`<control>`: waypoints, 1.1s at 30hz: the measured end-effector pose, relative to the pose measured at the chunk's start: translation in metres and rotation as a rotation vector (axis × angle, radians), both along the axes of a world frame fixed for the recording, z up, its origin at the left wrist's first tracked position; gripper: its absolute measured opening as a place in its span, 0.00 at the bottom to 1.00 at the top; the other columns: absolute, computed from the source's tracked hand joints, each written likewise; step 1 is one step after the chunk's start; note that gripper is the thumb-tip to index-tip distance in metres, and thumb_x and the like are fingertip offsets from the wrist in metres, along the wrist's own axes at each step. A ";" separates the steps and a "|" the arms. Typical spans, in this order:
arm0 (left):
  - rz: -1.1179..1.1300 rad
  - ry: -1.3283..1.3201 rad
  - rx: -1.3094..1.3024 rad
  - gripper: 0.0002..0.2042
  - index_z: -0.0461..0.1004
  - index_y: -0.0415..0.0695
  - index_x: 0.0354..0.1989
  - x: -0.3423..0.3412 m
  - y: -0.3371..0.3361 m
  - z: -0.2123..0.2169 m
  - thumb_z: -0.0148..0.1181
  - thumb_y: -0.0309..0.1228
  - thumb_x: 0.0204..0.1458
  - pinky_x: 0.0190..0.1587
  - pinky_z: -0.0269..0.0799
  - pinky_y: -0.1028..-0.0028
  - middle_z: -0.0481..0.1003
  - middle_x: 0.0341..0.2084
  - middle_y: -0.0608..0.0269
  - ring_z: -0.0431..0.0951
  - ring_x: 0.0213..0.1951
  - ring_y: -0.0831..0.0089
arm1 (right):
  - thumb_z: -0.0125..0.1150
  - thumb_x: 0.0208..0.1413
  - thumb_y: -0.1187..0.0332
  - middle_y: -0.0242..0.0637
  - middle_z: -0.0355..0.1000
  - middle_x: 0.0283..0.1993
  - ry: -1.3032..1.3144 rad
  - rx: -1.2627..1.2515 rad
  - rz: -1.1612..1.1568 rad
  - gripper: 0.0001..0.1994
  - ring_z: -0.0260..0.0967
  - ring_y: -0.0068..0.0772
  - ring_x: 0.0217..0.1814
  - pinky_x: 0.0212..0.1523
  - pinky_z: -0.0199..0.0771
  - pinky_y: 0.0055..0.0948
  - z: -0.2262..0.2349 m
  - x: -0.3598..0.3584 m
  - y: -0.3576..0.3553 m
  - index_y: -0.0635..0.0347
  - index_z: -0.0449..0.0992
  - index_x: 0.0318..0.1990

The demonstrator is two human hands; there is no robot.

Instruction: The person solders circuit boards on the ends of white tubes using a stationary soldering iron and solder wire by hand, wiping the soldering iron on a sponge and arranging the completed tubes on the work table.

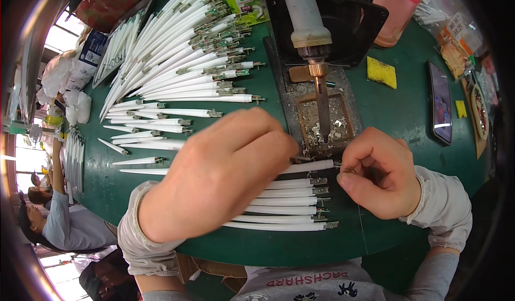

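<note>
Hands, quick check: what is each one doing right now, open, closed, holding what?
Left hand: closed on a white tube, pressing it down near the soldering iron.
Right hand: fingers pinched on a thin wire at the tube's end.

This is a small assembly workshop — a hand-soldering station. A green worktable [397,113] is covered with rows of white tubes [177,54] that end in small circuit boards, laid out in batches. A soldering iron [314,49] hangs fixed in a stand over a metal tray [324,121] flecked with solder scraps, a yellow sponge [381,72] beside it. Other workers [59,215] sit nearby at the left — a shared production room.
</note>
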State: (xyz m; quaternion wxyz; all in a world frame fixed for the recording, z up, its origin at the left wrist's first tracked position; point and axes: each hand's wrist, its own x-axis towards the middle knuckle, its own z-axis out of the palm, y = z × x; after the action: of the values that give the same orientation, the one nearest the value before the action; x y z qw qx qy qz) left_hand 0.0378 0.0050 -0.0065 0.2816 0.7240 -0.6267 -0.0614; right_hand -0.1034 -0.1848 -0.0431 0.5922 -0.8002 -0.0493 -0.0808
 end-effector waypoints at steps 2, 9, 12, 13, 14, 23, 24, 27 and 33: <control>0.002 0.141 0.038 0.09 0.72 0.38 0.31 -0.011 0.000 0.005 0.59 0.17 0.38 0.31 0.68 0.72 0.70 0.27 0.58 0.72 0.30 0.65 | 0.57 0.47 0.76 0.27 0.62 0.14 0.036 -0.012 0.014 0.06 0.57 0.14 0.12 0.15 0.51 0.16 0.005 -0.001 -0.001 0.62 0.66 0.31; 0.111 1.023 0.316 0.07 0.70 0.34 0.35 -0.022 -0.004 -0.004 0.56 0.18 0.48 0.36 0.66 0.80 0.70 0.31 0.63 0.70 0.35 0.80 | 0.57 0.48 0.76 0.27 0.67 0.19 0.158 -0.035 0.139 0.09 0.59 0.11 0.16 0.17 0.52 0.14 0.008 0.001 -0.001 0.63 0.66 0.36; 0.140 1.199 0.338 0.07 0.68 0.33 0.37 -0.022 -0.004 -0.005 0.55 0.19 0.49 0.38 0.64 0.82 0.69 0.33 0.64 0.68 0.36 0.82 | 0.58 0.47 0.76 0.27 0.67 0.18 0.110 -0.056 0.130 0.09 0.61 0.11 0.16 0.16 0.52 0.14 0.008 0.001 0.000 0.63 0.67 0.35; 0.149 1.199 0.342 0.07 0.68 0.33 0.37 -0.022 -0.004 -0.005 0.55 0.19 0.49 0.38 0.64 0.82 0.69 0.32 0.64 0.68 0.36 0.82 | 0.59 0.47 0.76 0.28 0.67 0.18 0.111 -0.055 0.112 0.08 0.61 0.11 0.16 0.16 0.52 0.14 0.008 0.000 0.000 0.62 0.67 0.35; 0.159 1.199 0.346 0.07 0.68 0.33 0.36 -0.022 -0.005 -0.005 0.55 0.19 0.49 0.37 0.65 0.82 0.70 0.32 0.64 0.69 0.35 0.82 | 0.59 0.47 0.76 0.28 0.67 0.18 0.112 -0.055 0.112 0.08 0.61 0.11 0.16 0.16 0.52 0.14 0.008 -0.001 0.001 0.62 0.67 0.35; 0.215 1.418 0.405 0.05 0.69 0.35 0.35 -0.020 -0.011 -0.001 0.55 0.20 0.49 0.33 0.65 0.84 0.71 0.28 0.65 0.70 0.31 0.84 | 0.62 0.34 0.80 0.32 0.65 0.19 -0.418 -0.460 0.078 0.15 0.64 0.30 0.16 0.13 0.64 0.24 -0.005 0.000 -0.002 0.63 0.71 0.35; 0.228 1.407 0.421 0.05 0.69 0.35 0.35 -0.020 -0.011 -0.002 0.55 0.20 0.49 0.33 0.65 0.84 0.71 0.28 0.65 0.70 0.31 0.84 | 0.62 0.33 0.80 0.32 0.65 0.19 -0.430 -0.488 0.084 0.15 0.64 0.30 0.16 0.13 0.63 0.24 -0.006 0.000 -0.002 0.63 0.71 0.35; 0.218 1.371 0.369 0.06 0.69 0.35 0.35 -0.022 -0.011 -0.006 0.55 0.20 0.49 0.33 0.65 0.84 0.71 0.28 0.65 0.70 0.31 0.84 | 0.61 0.32 0.80 0.32 0.64 0.18 -0.466 -0.515 0.060 0.15 0.63 0.29 0.16 0.13 0.63 0.24 -0.009 0.000 0.000 0.65 0.72 0.34; 0.183 1.279 0.353 0.05 0.69 0.34 0.35 -0.021 -0.008 -0.009 0.55 0.20 0.49 0.32 0.65 0.84 0.71 0.28 0.65 0.70 0.31 0.85 | 0.59 0.33 0.77 0.31 0.61 0.17 -0.508 -0.608 0.103 0.13 0.62 0.27 0.15 0.12 0.61 0.23 -0.008 0.000 -0.003 0.66 0.72 0.33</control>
State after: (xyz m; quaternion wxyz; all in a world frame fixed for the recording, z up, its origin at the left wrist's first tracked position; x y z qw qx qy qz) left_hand 0.0169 -0.0032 -0.0154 0.4791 0.6305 -0.2530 -0.5558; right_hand -0.1039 -0.1877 -0.0513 0.3004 -0.8901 -0.2559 -0.2278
